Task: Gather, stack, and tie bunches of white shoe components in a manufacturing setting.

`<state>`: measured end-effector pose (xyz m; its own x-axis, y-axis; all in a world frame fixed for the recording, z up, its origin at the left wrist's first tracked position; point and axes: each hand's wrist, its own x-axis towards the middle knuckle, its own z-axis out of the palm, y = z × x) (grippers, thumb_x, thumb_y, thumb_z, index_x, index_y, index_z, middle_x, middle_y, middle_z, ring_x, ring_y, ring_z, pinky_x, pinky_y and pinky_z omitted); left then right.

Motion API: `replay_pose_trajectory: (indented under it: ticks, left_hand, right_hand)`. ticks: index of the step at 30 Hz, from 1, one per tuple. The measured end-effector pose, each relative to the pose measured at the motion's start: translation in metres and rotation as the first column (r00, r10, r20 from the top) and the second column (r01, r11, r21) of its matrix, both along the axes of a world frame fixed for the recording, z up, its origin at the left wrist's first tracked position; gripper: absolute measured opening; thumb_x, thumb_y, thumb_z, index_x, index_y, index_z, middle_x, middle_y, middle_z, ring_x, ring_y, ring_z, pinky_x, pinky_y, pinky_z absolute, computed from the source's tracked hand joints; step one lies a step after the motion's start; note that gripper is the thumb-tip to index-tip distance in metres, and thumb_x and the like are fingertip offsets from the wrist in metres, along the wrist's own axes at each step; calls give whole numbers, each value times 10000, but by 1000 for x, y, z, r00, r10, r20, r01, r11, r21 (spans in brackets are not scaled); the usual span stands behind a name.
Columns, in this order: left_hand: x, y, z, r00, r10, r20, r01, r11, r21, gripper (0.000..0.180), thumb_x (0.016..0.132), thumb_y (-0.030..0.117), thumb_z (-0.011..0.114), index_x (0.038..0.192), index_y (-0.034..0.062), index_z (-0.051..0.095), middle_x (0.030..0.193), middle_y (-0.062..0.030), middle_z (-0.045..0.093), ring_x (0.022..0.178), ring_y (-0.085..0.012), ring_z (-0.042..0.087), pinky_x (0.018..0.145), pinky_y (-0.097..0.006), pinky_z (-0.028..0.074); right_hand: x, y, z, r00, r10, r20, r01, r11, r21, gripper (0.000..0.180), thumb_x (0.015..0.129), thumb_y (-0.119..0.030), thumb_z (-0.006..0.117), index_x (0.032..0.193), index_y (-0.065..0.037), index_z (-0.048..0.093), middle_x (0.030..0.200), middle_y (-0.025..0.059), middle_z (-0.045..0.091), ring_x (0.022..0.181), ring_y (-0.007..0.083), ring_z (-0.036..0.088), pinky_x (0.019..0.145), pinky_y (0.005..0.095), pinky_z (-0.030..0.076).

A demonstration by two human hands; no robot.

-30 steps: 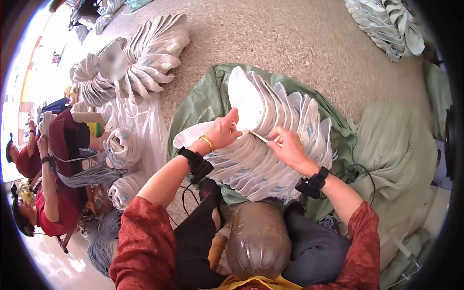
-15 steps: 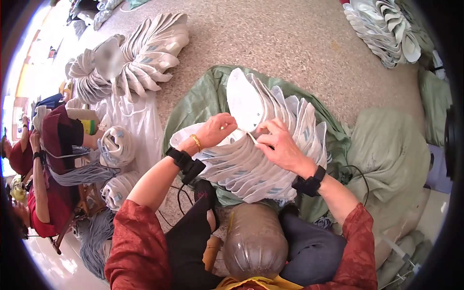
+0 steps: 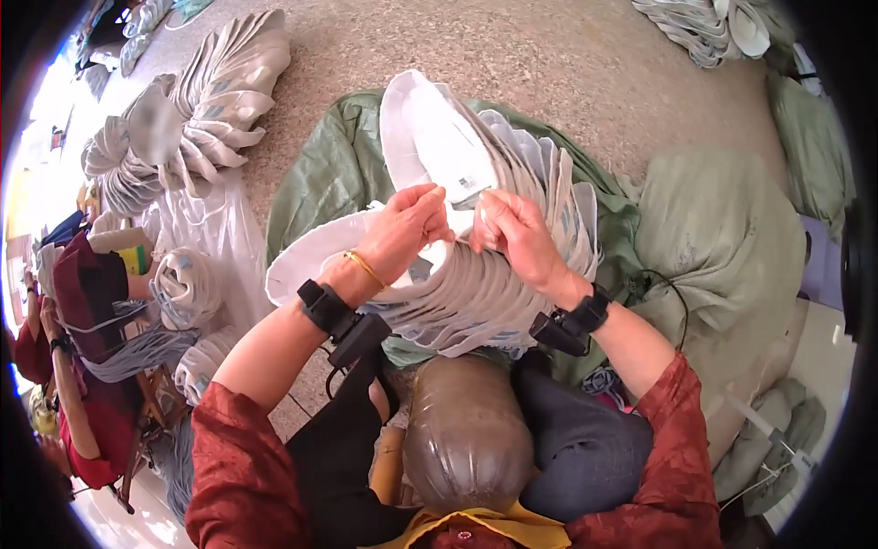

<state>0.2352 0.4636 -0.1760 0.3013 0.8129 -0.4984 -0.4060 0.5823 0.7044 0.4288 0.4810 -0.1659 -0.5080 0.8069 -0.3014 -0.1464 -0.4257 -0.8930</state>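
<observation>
In front of me lies a fanned bundle of white, sole-shaped cloth pieces (image 3: 476, 297), set close one behind another. One large pale piece (image 3: 439, 142) stands up at its far end, and another (image 3: 311, 252) sticks out on the left. My left hand (image 3: 402, 231) is closed with its fingers curled, over the middle of the bundle. Close beside it, my right hand (image 3: 519, 233) is also closed, knuckles up. A bit of white shows between the two hands; what the fingers grip is hidden. Under the bundle spreads a green sack (image 3: 315, 174).
Another fanned bundle (image 3: 233, 91) lies at the far left, and one more (image 3: 700, 27) at the far right. Green sacks (image 3: 722, 229) lie to my right. A large brownish plastic jar (image 3: 468, 430) stands between my legs. People in red (image 3: 87, 439) sit at left beside grey cords (image 3: 137, 352).
My hands have gone from open-fingered pinching, with a thin white strip at the right one, to closed fists near each other. The whole view has shifted, so the bundle appears higher and further left.
</observation>
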Motion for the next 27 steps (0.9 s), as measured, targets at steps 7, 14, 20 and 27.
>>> replay_pose_trajectory:
  ticks: [7,14,20,27]
  left_hand:
    - [49,-30,83,997,-66,-47,66,998,3,293,1039,242,468,795,82,435,659,50,342,598,-66,361,667,-274,449]
    - [69,-53,140,997,35,71,-35,999,-5,272,1048,222,449,820,75,466,654,46,352,592,-78,334,667,-288,427]
    - [66,-82,85,938,-133,-320,188,971,145,213,1041,190,470,1006,-10,535,770,5,554,776,-88,577,705,-242,491]
    - [45,-76,68,851,-169,-498,299,935,193,231,1025,157,479,864,-8,479,696,-53,553,690,-94,517,640,-273,454]
  right_hand:
    - [38,-13,88,990,131,43,-126,987,-100,390,1056,-244,406,704,-76,416,608,-41,384,543,70,371,522,265,381]
    - [54,-21,163,917,330,223,-331,943,-33,397,1059,-242,404,704,-67,424,608,-31,406,555,77,394,532,261,380]
    - [54,-57,103,879,191,436,-384,825,414,273,989,-138,510,754,0,493,634,141,464,561,172,431,536,331,397]
    - [49,-61,51,900,205,386,-429,580,693,220,870,-44,627,721,-24,465,667,127,458,581,330,507,526,411,416]
